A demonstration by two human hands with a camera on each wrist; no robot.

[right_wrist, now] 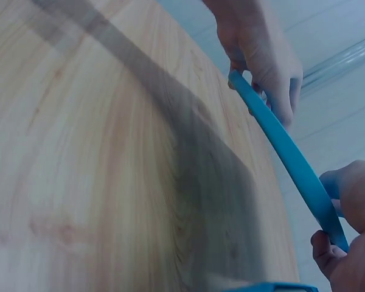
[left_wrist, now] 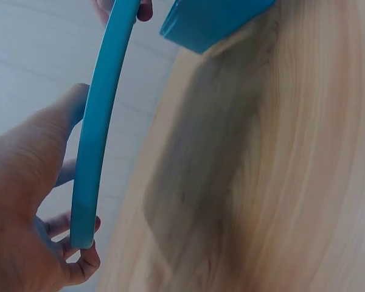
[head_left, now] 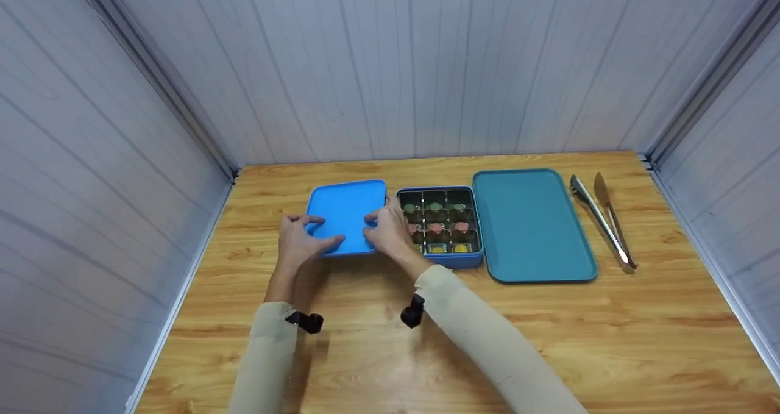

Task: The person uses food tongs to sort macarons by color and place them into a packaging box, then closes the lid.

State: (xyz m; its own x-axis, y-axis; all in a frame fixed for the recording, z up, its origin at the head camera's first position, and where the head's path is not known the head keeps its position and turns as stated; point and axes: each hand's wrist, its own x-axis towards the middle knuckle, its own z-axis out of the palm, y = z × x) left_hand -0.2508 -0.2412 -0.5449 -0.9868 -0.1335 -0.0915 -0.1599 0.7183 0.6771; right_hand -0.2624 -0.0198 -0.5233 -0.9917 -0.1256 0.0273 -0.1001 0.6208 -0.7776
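A flat blue lid [head_left: 346, 210] is held level a little above the table, left of a blue box [head_left: 454, 260]. My left hand [head_left: 298, 243] grips its left side, with the thumb over the top and fingertips under the edge in the left wrist view. My right hand [head_left: 390, 231] pinches the lid's right edge, beside the box. The box stands without a cover. Inside is a clear divider with several compartments, holding small green [head_left: 435, 207], pink [head_left: 435, 227] and yellow pieces [head_left: 461, 249]. My right hand hides part of its left side.
A teal tray [head_left: 533, 225] lies right against the box. Metal tongs [head_left: 602, 222] lie spread to the right of the tray, on the wooden table [head_left: 365, 353]. Pale panel walls [head_left: 378, 66] enclose the back and both sides.
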